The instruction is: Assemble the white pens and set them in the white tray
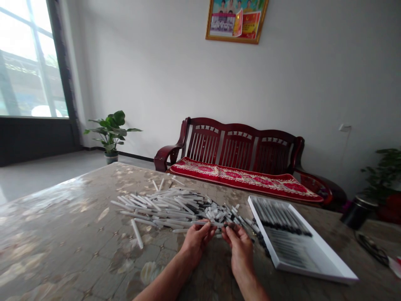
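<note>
A loose heap of white pen barrels and black-tipped pens (169, 208) lies on the patterned table top (72, 234), right in front of my hands. My left hand (197, 242) and my right hand (238, 251) pinch a thin white pen (209, 224) between them, at the heap's near edge. Its fingers hide parts of the pen. A single white barrel (137, 233) lies apart, left of my left hand. To the right of my right hand sits a white tray (300, 267) holding rows of black-capped pens (282, 215).
Behind the table stand a dark red wooden bench (238, 144) with a red cushion (244, 177) and a potted plant (109, 133). A black canister (357, 213) and a dark cable (371, 249) lie at the table's right side.
</note>
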Demonstrator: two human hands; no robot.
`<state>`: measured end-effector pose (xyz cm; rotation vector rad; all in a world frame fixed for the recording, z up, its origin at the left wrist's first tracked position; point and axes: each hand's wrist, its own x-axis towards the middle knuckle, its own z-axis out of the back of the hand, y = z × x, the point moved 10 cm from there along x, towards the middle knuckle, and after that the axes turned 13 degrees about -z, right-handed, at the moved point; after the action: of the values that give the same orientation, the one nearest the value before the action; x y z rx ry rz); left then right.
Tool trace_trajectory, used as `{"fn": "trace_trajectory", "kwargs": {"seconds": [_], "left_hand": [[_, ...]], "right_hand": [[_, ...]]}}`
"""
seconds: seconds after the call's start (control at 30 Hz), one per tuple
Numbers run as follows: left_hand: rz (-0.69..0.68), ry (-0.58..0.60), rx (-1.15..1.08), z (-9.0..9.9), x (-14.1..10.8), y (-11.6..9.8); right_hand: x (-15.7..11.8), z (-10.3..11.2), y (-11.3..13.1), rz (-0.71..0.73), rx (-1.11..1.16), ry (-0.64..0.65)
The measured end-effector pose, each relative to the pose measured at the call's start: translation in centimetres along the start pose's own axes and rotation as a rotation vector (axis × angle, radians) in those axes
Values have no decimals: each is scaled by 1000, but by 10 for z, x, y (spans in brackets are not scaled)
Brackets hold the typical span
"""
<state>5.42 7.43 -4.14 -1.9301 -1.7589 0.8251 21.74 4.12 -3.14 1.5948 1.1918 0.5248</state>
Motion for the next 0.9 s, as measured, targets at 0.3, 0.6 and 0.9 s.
{"fn": "trace_trajectory", "kwargs": {"seconds": [0.3,0.6,0.9], "left_hand": [[5,-21,-12,2,0,1],[13,6,0,-1,-1,4],[9,2,0,-1,-3,5]], "right_hand": [[4,0,-3,23,-58,18],[5,6,-3,16,-26,-11],[4,5,-3,-19,40,-25]]}}
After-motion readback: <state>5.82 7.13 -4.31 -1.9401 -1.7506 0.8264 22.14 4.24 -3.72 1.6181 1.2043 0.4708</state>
